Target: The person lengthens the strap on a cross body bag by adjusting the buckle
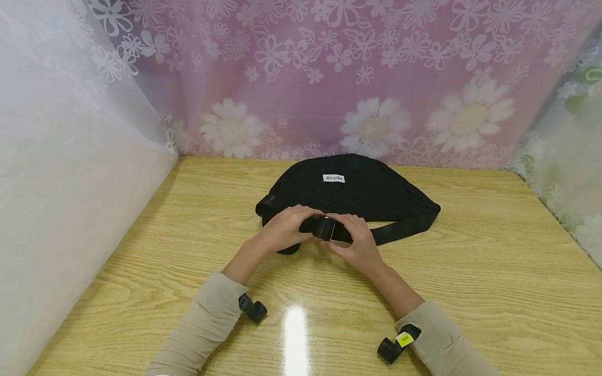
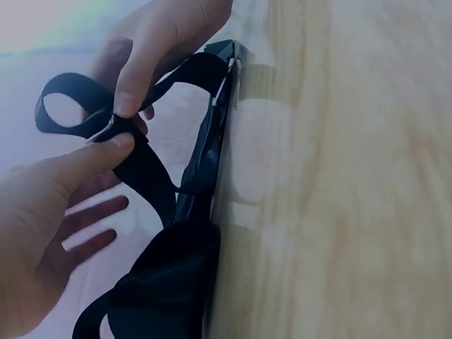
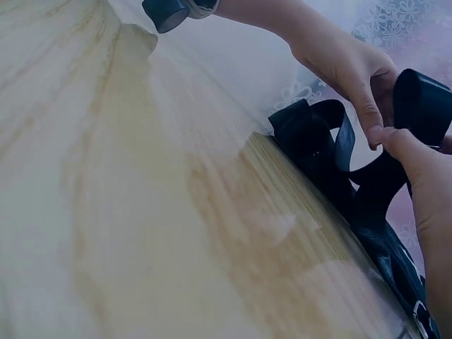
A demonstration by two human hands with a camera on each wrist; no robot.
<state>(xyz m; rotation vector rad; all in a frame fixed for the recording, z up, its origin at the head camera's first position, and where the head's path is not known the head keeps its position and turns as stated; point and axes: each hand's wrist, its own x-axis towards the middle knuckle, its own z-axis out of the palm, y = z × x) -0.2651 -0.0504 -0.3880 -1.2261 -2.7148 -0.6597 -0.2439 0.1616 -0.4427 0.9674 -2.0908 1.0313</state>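
A black sling bag [image 1: 350, 192] with a small white label [image 1: 333, 178] lies on the table, its strap [image 1: 404, 229] running along the near side. Just in front of the bag, my left hand [image 1: 286, 227] pinches the strap beside a metal slider [image 2: 107, 129]. From the other side my right hand [image 1: 358, 246] pinches the webbing at the same slider, thumb and fingertips close to the left hand's. Between the hands, the webbing stands up in a loop [image 2: 74, 83]. In the right wrist view, a strap end by the bag [image 3: 289, 127] folds over near the table edge.
The wooden table [image 1: 187, 317] extends around the bag. A pink floral curtain [image 1: 305, 72] hangs behind it, with a white sheet [image 1: 58, 146] on the left and a flowered one [image 1: 585, 181] on the right. Small black devices [image 1: 253, 309] sit at both cuffs.
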